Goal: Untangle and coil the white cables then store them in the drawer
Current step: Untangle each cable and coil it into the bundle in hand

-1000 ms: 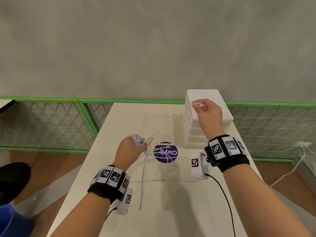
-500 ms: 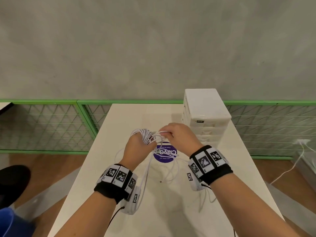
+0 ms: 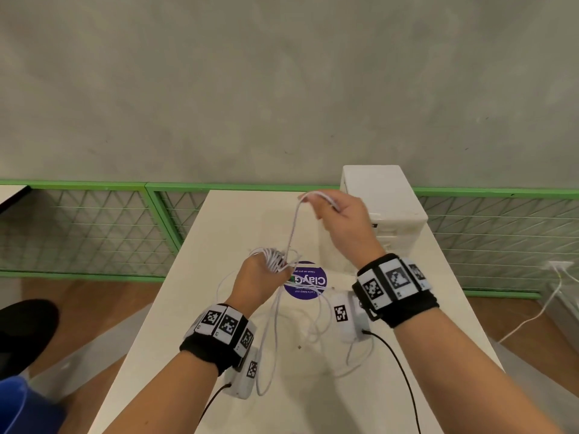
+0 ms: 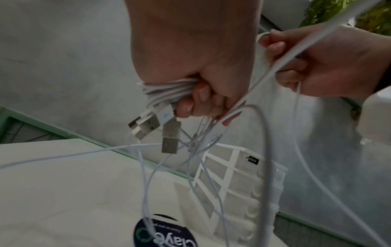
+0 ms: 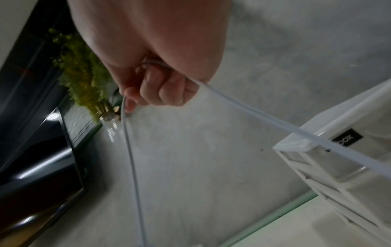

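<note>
My left hand grips a bunch of coiled white cables above the middle of the table; in the left wrist view the coils sit in the fist with two USB plugs poking out. Loose strands hang from it down to the tabletop. My right hand is raised higher and to the right, pinching one white strand that runs down to the left hand. The right wrist view shows that strand passing through the curled fingers. The white drawer unit stands behind the right hand, drawers closed.
A cream table carries a round purple sticker. A green mesh fence runs behind the table under a grey wall. A separate white cable lies on the floor at right. A dark chair is at left.
My right hand came in to the coil at the left hand, then rose up and right again, drawing a strand of cable out. The left hand stayed about in place.
</note>
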`<state>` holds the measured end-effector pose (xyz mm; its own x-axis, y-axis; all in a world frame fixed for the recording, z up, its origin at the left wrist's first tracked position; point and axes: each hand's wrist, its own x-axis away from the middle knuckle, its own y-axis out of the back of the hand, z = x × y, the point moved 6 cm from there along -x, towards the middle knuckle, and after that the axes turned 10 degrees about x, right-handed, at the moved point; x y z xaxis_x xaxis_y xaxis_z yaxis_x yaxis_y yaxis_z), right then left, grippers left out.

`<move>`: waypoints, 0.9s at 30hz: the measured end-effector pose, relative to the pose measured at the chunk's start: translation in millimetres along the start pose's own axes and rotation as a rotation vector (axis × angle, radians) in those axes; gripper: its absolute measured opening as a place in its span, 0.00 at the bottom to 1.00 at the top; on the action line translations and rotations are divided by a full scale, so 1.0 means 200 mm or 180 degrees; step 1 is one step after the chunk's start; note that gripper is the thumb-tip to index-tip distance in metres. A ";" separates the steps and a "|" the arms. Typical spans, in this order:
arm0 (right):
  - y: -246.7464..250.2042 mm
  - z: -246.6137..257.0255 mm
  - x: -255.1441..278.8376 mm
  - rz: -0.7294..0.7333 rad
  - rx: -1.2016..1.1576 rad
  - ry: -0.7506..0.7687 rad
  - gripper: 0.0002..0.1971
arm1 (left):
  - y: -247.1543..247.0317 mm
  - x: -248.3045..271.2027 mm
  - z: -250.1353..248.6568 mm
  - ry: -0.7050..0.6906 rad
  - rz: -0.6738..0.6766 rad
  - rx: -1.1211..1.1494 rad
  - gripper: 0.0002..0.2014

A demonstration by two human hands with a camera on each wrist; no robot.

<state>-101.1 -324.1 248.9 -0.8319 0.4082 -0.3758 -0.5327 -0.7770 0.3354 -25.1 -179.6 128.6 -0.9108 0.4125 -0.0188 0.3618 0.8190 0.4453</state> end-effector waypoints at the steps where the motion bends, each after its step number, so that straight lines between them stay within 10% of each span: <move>1: 0.05 -0.02 -0.02 -0.0250 -0.0085 -0.0011 0.09 | 0.00 0.00 0.03 0.0074 0.0012 0.0056 0.09; 10: 0.32 -0.15 0.00 -0.1527 -0.0841 -0.0356 0.10 | -0.03 0.00 0.10 0.0133 0.0388 0.0054 0.16; 14: 0.41 -0.36 0.05 -0.1922 0.0205 -0.1045 0.10 | 0.02 -0.02 0.15 0.0199 0.0093 -0.0028 0.16; 17: 0.40 -0.47 0.07 -0.1411 0.1785 -0.1646 0.27 | 0.02 -0.01 0.11 0.0073 -0.0015 -0.0342 0.15; 20: 0.22 -0.30 0.06 -0.0962 0.1662 -0.0187 0.23 | -0.01 0.01 0.04 -0.0105 0.0007 -0.0483 0.13; 22: 0.00 -0.23 0.08 0.0213 0.1912 0.0411 0.17 | -0.03 0.01 0.01 -0.0218 0.0002 -0.0315 0.14; 24: -0.16 -0.24 0.11 0.1115 0.2416 0.0517 0.15 | -0.03 0.01 -0.04 -0.0330 -0.0061 -0.0100 0.16; 27: -0.23 -0.27 0.11 0.1236 0.2306 0.0180 0.12 | -0.03 0.01 -0.05 -0.0303 -0.0052 0.0128 0.14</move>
<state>-87.0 -305.3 177.8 -0.9788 0.1342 -0.1548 -0.1928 -0.3481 0.9174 -31.4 -187.9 135.1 -0.8943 0.4334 -0.1117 0.3564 0.8406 0.4079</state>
